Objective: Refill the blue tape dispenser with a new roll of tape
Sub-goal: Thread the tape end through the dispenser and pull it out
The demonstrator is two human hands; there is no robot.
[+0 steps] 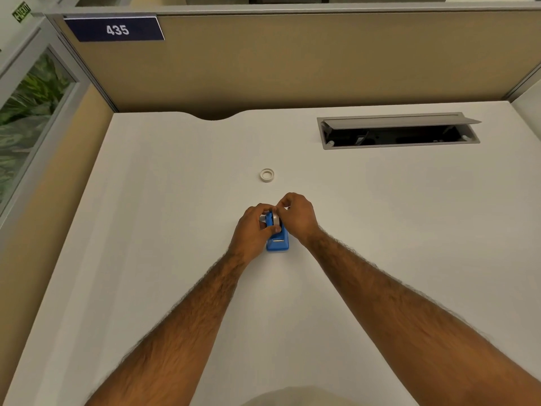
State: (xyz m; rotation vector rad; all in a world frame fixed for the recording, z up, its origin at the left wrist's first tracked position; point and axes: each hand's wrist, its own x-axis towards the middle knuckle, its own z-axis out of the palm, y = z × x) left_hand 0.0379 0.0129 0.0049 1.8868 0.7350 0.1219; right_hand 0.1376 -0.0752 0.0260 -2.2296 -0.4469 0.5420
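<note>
mid-desk, near front: blue tape dispenser [278, 243] standing on white desk [380, 230], tape roll [275, 218] upright in its cradle. left hand [254, 230] clamped on dispenser body, right hand [297, 213] pinching roll top. small white ring [267, 174] lying apart behind. cable tray [398, 131] open far right.

We're in an office cubicle here. Tan fabric partition panels [292, 63] with grey metal trim wall in a white desk [164, 218], and a navy station plate [114, 29] reading 435 hangs on the top rail. There's a cable hatch [398, 131] set in the desktop, flap lifted, and a scooped cable cutout [215, 116] at the back edge. Far left, a green exit sign [22, 11].
</note>
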